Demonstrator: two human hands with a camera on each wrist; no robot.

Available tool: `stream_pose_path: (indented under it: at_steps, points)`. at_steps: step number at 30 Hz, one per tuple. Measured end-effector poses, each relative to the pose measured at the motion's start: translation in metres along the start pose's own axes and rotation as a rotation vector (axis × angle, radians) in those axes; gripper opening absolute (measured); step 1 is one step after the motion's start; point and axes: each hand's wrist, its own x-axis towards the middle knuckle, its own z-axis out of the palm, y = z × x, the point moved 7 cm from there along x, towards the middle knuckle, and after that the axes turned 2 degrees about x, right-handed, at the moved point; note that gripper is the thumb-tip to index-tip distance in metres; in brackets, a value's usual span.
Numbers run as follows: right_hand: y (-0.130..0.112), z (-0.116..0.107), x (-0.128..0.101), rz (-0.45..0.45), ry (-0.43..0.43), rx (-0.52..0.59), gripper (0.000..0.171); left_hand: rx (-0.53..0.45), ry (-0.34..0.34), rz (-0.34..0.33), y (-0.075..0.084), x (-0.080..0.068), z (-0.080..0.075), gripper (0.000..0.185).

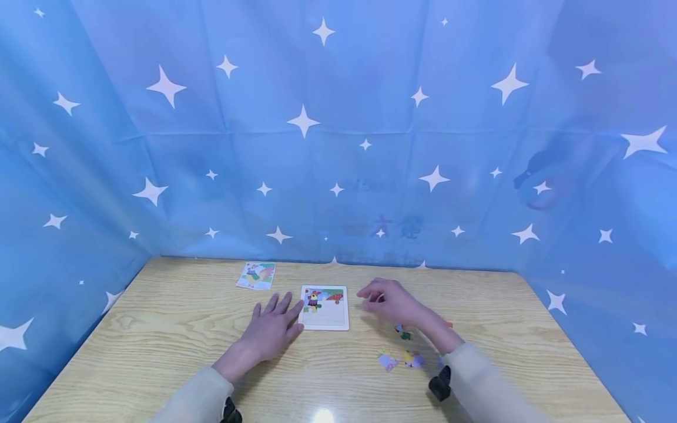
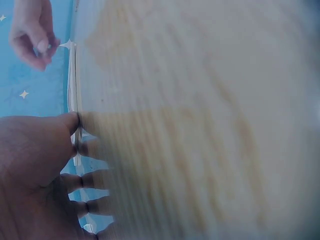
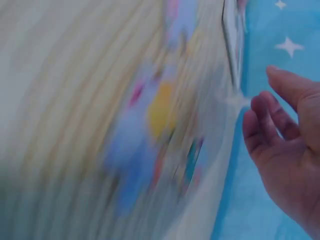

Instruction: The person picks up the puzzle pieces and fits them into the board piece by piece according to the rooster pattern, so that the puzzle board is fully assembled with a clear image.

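A white-framed jigsaw puzzle board (image 1: 329,321) lies mid-table, with a rooster piece (image 1: 313,298) and other joined pieces along its top and left. My left hand (image 1: 270,333) rests on the table with fingers spread, its thumb and index finger touching the board's left edge. Just right of the board, my right hand (image 1: 392,301) hovers with loosely bent fingers. The right wrist view shows a gap between thumb and fingers, with nothing visible held. Below that hand lie loose puzzle pieces, one dark green (image 1: 404,333) and several lilac and yellow (image 1: 414,359), blurred in the right wrist view.
A square picture card (image 1: 256,276) lies near the table's back edge, left of the board. An orange piece (image 1: 449,324) shows partly behind the right forearm. A blue star-patterned curtain (image 1: 338,147) stands behind the wooden table (image 1: 158,329) and along its sides.
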Motion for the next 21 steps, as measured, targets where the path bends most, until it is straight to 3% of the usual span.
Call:
stream_pose_path:
  at_steps: [13, 21]
  points:
    - [0.037, -0.034, -0.057, 0.093, 0.005, -0.049, 0.027, -0.005, 0.001, -0.002, 0.001, -0.001, 0.0, 0.053]
    - [0.045, -0.036, -0.076, 0.118, -0.023, -0.07, 0.027, -0.009, 0.006, 0.002, 0.002, -0.001, 0.0, 0.053]
